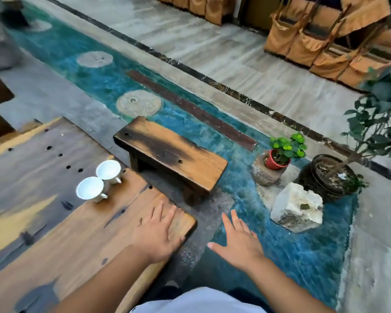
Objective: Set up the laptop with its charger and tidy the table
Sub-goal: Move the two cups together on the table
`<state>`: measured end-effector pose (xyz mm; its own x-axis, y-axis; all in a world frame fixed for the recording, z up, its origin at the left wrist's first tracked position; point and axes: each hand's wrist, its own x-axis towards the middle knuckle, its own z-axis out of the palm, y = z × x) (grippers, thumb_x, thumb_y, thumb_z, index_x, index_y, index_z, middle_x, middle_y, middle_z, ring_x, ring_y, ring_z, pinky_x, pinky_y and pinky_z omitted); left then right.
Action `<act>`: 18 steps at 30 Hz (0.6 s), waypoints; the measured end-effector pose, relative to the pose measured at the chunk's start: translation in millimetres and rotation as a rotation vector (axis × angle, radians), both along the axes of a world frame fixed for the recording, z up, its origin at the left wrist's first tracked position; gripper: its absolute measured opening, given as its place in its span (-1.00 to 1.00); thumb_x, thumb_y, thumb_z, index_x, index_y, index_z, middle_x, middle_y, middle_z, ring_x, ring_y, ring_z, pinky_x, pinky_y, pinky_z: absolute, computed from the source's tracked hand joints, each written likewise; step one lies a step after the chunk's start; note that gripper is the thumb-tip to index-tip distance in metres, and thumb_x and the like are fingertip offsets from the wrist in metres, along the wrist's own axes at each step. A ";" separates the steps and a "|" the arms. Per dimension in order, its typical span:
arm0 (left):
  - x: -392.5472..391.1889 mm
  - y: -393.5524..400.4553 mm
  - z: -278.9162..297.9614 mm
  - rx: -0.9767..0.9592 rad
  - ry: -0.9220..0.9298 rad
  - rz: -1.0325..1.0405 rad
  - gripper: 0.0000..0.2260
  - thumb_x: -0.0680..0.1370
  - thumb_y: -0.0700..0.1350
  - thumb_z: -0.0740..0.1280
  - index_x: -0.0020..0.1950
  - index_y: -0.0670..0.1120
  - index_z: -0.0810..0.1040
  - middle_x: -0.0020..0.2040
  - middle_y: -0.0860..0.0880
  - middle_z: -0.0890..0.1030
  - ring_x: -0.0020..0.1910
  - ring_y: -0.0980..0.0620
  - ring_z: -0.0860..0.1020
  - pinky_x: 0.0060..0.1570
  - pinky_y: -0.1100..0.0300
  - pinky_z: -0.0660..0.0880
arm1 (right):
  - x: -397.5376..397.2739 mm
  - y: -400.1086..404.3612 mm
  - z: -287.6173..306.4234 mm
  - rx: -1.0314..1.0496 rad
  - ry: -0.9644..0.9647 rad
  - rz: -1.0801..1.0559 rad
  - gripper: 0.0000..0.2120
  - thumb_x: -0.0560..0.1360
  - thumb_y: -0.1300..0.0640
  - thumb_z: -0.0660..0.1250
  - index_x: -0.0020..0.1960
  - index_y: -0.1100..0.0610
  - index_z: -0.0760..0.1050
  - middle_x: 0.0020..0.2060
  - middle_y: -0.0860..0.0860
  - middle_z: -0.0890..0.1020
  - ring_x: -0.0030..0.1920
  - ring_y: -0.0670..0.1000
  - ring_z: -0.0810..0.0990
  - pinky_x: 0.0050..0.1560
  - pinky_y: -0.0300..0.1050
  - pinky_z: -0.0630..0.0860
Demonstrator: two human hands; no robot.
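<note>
Head view, one frame, partly motion-blurred. Bench (72,242): a broad wooden slab with dark burn marks and small round holes, filling the lower left. Cups: two white cups stood on the bench close together, the nearer cup (90,188) touching or just beside the farther cup (109,170), both upright and apparently empty. Left hand (159,233): released, fingers straight and spread, palm down over the bench's right corner; whether it touched the wood could not be told. Right hand (237,242): released, fingers straight and spread, held beyond the bench edge above the floor, grasping nothing. Laptop and charger: neither appeared anywhere in view, so their place could not be told. Stool (174,154): a low wooden stool with a scorched top stood on the floor just beyond the bench's right edge. Floor (280,251): a blue-green glossy strip set with pale round discs and a dark plank, bordered by grey stone. Small plant (284,150): green leaves in a red pot resting on a rough stone, right of the stool. Pale rock (297,206): a whitish block lay on the floor near the small plant. Large plant (334,175): a leafy shrub in a dark round pot, beside the rock. Orange fabric-covered furniture (303,39): ranged along the far side.
</note>
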<state>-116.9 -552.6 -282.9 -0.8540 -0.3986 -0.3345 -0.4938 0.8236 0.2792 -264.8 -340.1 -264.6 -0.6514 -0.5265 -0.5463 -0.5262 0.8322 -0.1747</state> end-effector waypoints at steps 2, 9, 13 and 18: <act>14.8 -18.1 -3.0 0.011 -0.020 0.098 -0.19 0.39 0.48 -0.05 0.56 0.19 -0.13 0.61 -0.04 -0.14 0.58 -0.10 -0.07 0.43 -0.18 0.10 | -6.0 -31.0 0.5 -0.005 -0.018 0.087 -0.03 0.39 -0.52 0.13 0.60 -0.15 -0.22 0.59 -0.07 -0.29 0.61 0.08 -0.08 0.52 0.20 0.07; 46.9 -60.2 -7.6 0.056 -0.071 0.486 -0.20 0.42 0.46 0.01 0.58 0.17 -0.09 0.61 -0.04 -0.09 0.57 -0.11 -0.06 0.46 -0.14 0.14 | -30.0 -141.2 -0.4 -0.030 -0.021 0.441 -0.04 0.40 -0.47 0.18 0.61 -0.11 -0.16 0.61 -0.05 -0.21 0.60 0.07 -0.02 0.51 0.15 0.16; 51.2 -73.8 -8.5 0.083 -0.081 0.713 -0.20 0.43 0.46 0.04 0.58 0.16 -0.09 0.61 -0.07 -0.07 0.57 -0.12 -0.04 0.45 -0.13 0.14 | -43.1 -203.7 -6.8 -0.044 0.002 0.660 -0.03 0.39 -0.50 0.18 0.61 -0.09 -0.11 0.62 -0.03 -0.14 0.59 0.06 0.04 0.49 0.15 0.23; 42.8 -83.0 -9.0 0.127 -0.053 0.973 -0.21 0.46 0.42 0.10 0.58 0.13 -0.09 0.61 -0.09 -0.03 0.57 -0.12 -0.04 0.48 -0.11 0.11 | -62.7 -273.1 -11.3 -0.057 -0.022 0.888 -0.04 0.39 -0.48 0.20 0.60 -0.09 -0.08 0.62 -0.01 -0.11 0.59 0.10 0.06 0.50 0.16 0.20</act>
<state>-74.1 -635.6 -291.9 -0.1546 -0.8786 -0.4519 -0.9552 0.0161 0.2955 -327.5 -613.2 -275.9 0.0201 -0.8592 -0.5112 -0.9693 0.1086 -0.2207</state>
